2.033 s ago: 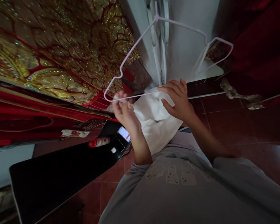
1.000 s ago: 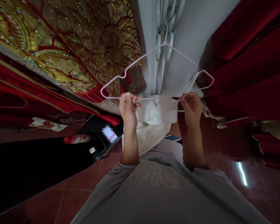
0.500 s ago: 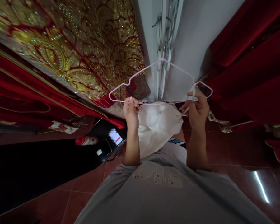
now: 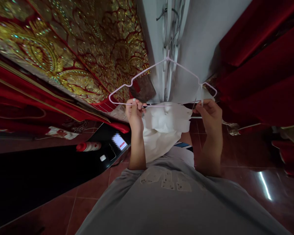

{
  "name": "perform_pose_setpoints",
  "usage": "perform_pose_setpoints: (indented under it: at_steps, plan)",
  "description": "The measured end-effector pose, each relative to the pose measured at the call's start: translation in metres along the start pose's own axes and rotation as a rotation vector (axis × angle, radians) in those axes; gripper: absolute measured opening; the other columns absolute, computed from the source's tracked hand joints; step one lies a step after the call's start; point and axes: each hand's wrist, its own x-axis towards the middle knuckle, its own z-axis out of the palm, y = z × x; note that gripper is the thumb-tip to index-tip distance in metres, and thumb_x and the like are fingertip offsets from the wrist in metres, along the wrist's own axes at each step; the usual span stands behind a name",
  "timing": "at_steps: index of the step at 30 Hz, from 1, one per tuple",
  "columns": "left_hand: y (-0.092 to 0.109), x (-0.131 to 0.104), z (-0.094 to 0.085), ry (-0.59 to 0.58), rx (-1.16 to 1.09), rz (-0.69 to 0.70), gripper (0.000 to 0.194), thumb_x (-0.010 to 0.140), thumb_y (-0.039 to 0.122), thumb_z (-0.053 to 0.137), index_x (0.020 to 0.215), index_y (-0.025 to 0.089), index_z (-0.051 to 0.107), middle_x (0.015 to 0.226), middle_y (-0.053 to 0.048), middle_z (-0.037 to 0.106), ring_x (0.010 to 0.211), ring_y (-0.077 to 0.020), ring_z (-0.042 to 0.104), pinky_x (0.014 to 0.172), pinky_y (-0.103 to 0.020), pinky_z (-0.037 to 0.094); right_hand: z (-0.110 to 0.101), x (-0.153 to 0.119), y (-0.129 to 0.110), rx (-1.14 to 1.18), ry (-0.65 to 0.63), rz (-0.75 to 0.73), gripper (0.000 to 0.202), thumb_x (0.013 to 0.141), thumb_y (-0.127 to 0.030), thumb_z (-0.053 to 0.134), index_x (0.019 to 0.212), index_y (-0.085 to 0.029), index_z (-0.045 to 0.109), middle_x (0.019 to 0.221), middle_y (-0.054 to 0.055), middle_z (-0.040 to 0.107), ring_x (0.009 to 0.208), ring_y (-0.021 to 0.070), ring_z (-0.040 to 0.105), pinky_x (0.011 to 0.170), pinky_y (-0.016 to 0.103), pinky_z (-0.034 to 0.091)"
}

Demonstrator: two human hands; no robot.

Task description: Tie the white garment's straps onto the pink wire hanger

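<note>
A pale pink clothes hanger (image 4: 150, 69) with a metal hook spreads out in front of me. My left hand (image 4: 135, 111) is closed around its lower bar near the left end. Below the bar hangs a white garment (image 4: 161, 122) with rounded, cup-like shapes at its top. A thin white strap (image 4: 200, 92) loops over the notch on the hanger's right arm. My right hand (image 4: 209, 111) pinches this strap below the notch, thumb and fingertips together. Whether my left fingers also grip some of the garment's cloth is hidden.
Gold-beaded red garments (image 4: 39, 55) hang at the left, dark red cloth (image 4: 254, 65) at the right. A black table (image 4: 51, 173) holds a phone (image 4: 120, 142), a red-capped bottle (image 4: 89, 146) and a small white case (image 4: 103, 158). White rack parts (image 4: 168, 29) stand ahead.
The hanger and garment sit slightly further left and up in view. My right hand's fingers have drawn together on the strap, which looks pulled down. My left hand keeps its place on the bar.
</note>
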Motion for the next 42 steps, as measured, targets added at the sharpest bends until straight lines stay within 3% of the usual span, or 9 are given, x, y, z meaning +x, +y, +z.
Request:
perform_pose_setpoints:
  at_steps: [6,10,15,18,20,24,30,36,42]
  plan:
    - [-0.007,-0.001,0.004,0.005,-0.083,0.013,0.032,0.085,0.041,0.080,0.082,0.020,0.056,0.058,0.008,0.045,0.057,-0.0099,0.061,0.046,-0.019,0.040,0.008,0.006,-0.029,0.006,-0.146,-0.154,0.027,0.083,-0.038,0.078,0.103,-0.025,0.067,0.077,-0.004,0.068,0.059,0.0089,0.059,0.051,0.024,0.046]
    - [-0.007,0.000,0.007,0.024,-0.074,0.018,0.029,0.090,0.039,0.076,0.080,0.020,0.057,0.056,0.008,0.044,0.055,-0.0094,0.059,0.047,-0.019,0.039,0.012,0.036,-0.039,0.037,-0.131,-0.290,0.036,0.086,-0.044,0.076,0.120,-0.036,0.067,0.111,0.000,0.074,0.069,0.0127,0.063,0.051,0.029,0.048]
    - [-0.004,-0.001,0.006,0.048,-0.008,-0.004,0.026,0.094,0.037,0.071,0.080,0.020,0.058,0.056,0.007,0.043,0.055,-0.0090,0.059,0.048,-0.019,0.039,-0.009,0.058,-0.005,0.085,0.318,-0.416,0.036,0.088,-0.044,0.069,0.123,-0.038,0.065,0.126,-0.002,0.070,0.080,0.0158,0.068,0.055,0.030,0.051]
    - [-0.005,-0.001,0.006,0.035,0.006,-0.029,0.027,0.091,0.040,0.074,0.080,0.020,0.059,0.058,0.007,0.044,0.056,-0.0096,0.060,0.048,-0.019,0.040,-0.019,0.047,0.014,0.130,0.648,-0.385,0.016,0.091,-0.036,0.056,0.103,-0.031,0.066,0.096,0.000,0.069,0.068,0.0134,0.063,0.053,0.029,0.048]
    - [-0.007,-0.001,0.007,0.023,0.006,-0.072,0.029,0.090,0.041,0.075,0.080,0.020,0.058,0.058,0.007,0.044,0.057,-0.0098,0.061,0.047,-0.019,0.040,-0.017,0.032,0.013,0.164,0.710,-0.376,0.009,0.089,-0.029,0.053,0.083,-0.028,0.060,0.073,-0.002,0.057,0.056,0.0105,0.052,0.045,0.025,0.038]
    - [-0.017,-0.004,0.013,0.036,-0.026,-0.111,0.026,0.090,0.037,0.075,0.081,0.020,0.058,0.060,0.007,0.045,0.060,-0.0096,0.063,0.046,-0.018,0.038,0.001,0.000,-0.011,0.072,0.437,-0.300,0.007,0.085,-0.027,0.063,0.078,-0.025,0.062,0.069,-0.001,0.061,0.050,0.0100,0.047,0.042,0.025,0.031]
    - [-0.026,-0.010,0.016,0.078,-0.023,-0.038,0.022,0.090,0.036,0.074,0.084,0.021,0.059,0.062,0.006,0.046,0.062,-0.0097,0.064,0.045,-0.018,0.038,0.036,-0.019,-0.016,-0.146,-0.194,-0.095,0.036,0.087,-0.037,0.071,0.123,-0.035,0.065,0.129,0.001,0.069,0.078,0.0136,0.062,0.061,0.030,0.051]
    - [-0.016,-0.014,0.003,-0.010,0.040,-0.018,0.018,0.088,0.037,0.073,0.090,0.023,0.062,0.070,0.002,0.059,0.072,-0.0128,0.067,0.051,-0.019,0.044,0.050,-0.012,0.013,-0.090,-0.124,-0.175,0.034,0.093,-0.042,0.065,0.125,-0.032,0.057,0.098,0.000,0.068,0.088,0.0154,0.067,0.076,0.033,0.056]
    - [-0.001,-0.009,-0.025,0.162,0.072,0.184,0.013,0.091,0.029,0.063,0.101,0.021,0.065,0.106,-0.006,0.075,0.097,-0.0162,0.073,0.060,-0.019,0.050,0.045,-0.010,0.008,-0.082,-0.058,-0.165,0.033,0.090,-0.040,0.071,0.118,-0.029,0.059,0.088,-0.003,0.069,0.080,0.0130,0.068,0.069,0.029,0.053]
